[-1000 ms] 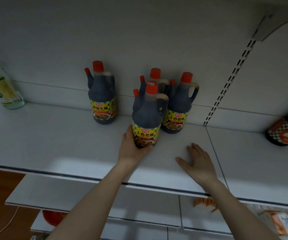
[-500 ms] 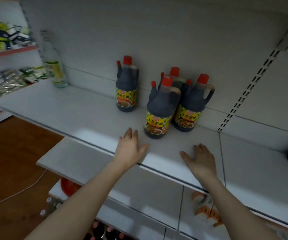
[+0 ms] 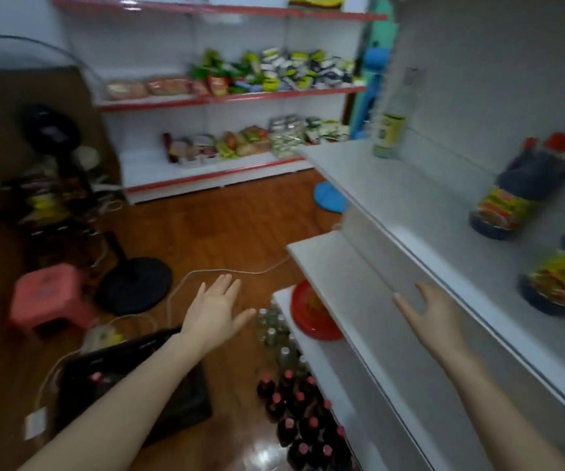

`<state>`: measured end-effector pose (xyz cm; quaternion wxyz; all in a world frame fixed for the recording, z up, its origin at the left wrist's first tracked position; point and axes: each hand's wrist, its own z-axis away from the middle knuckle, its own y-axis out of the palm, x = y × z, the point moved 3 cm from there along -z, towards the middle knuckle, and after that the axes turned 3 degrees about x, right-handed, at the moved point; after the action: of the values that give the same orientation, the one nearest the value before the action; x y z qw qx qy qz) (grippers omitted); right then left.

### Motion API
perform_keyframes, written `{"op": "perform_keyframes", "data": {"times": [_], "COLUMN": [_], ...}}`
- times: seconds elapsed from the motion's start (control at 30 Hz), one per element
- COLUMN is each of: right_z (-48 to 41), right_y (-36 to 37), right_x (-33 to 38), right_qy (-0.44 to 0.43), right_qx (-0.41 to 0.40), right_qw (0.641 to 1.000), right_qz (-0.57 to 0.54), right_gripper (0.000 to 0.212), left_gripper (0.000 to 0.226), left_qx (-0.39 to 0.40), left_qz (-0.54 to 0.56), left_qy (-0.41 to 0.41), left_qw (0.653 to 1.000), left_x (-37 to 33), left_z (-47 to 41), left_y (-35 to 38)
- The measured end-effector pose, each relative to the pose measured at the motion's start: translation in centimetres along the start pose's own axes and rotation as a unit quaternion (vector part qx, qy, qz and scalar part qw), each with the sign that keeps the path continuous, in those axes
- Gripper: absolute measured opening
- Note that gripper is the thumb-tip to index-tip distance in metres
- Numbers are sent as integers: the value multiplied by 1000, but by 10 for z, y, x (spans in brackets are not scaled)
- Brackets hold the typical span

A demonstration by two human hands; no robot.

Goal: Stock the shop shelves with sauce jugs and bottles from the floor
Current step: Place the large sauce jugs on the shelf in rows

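Head view: looking down past white shelving to the wooden floor (image 3: 226, 232). Holding the left hand (image 3: 218, 311) out flat above the floor, fingers straight and spread, gripping nothing. Hovering the right hand (image 3: 434, 321) equally open and empty at the front of the middle shelf (image 3: 342, 266); touching it or not, impossible to tell. Finding the red-capped dark bottles (image 3: 294, 413) standing upright on the floor, lower than both hands and between them, tight against the bottom shelf. Judging the left hand better placed, being already over the floor, for a downward reach onto the caps. Glimpsing another red cap in the black crate (image 3: 131, 379) beneath the left forearm. Noting two blurred sauce jugs (image 3: 519, 192) already standing on the upper shelf (image 3: 410, 198), with bare shelf beside them. Skirting a red basin (image 3: 311, 321), pink stool (image 3: 46, 297) and fan base (image 3: 134, 283).
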<state>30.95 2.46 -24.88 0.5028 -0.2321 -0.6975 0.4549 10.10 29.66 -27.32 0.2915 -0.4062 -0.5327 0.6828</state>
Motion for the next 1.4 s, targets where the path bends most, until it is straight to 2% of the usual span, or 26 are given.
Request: {"op": "perform_keyframes", "data": {"times": [0.13, 0.27, 0.4, 0.57, 0.77, 1.0, 1.1, 1.27, 1.4], "right_z": [7, 29, 52, 80, 93, 91, 89, 82, 72], "right_y": [85, 167, 249, 329, 411, 576, 669, 806, 891], "right_x": [96, 180, 241, 285, 290, 259, 230, 188, 169], "right_qy": [-73, -127, -153, -133, -83, -41, -28, -2, -16], "right_qx": [117, 194, 266, 322, 391, 429, 431, 420, 397], "right_qw": [990, 973, 952, 937, 916, 902, 901, 905, 913], "right_qz": [-17, -13, 1, 11, 20, -23, -40, -71, -86], "right_gripper": [53, 56, 69, 68, 77, 76, 86, 98, 105], "left_gripper": [73, 72, 75, 74, 75, 80, 83, 87, 106], "left_qx": [-9, 19, 37, 94, 145, 149, 125, 43, -22], "left_qz": [12, 30, 52, 63, 97, 158, 199, 277, 314], "left_qy": [-113, -197, -243, -269, -284, -320, -359, -414, -471], "left_qw": [993, 980, 968, 957, 943, 922, 903, 866, 824], "left_x": [108, 215, 307, 383, 425, 483, 520, 576, 617], "left_z": [50, 92, 121, 135, 119, 86, 67, 29, -3], "left_y": [-5, 1, 17, 52, 113, 273, 358, 474, 543]}}
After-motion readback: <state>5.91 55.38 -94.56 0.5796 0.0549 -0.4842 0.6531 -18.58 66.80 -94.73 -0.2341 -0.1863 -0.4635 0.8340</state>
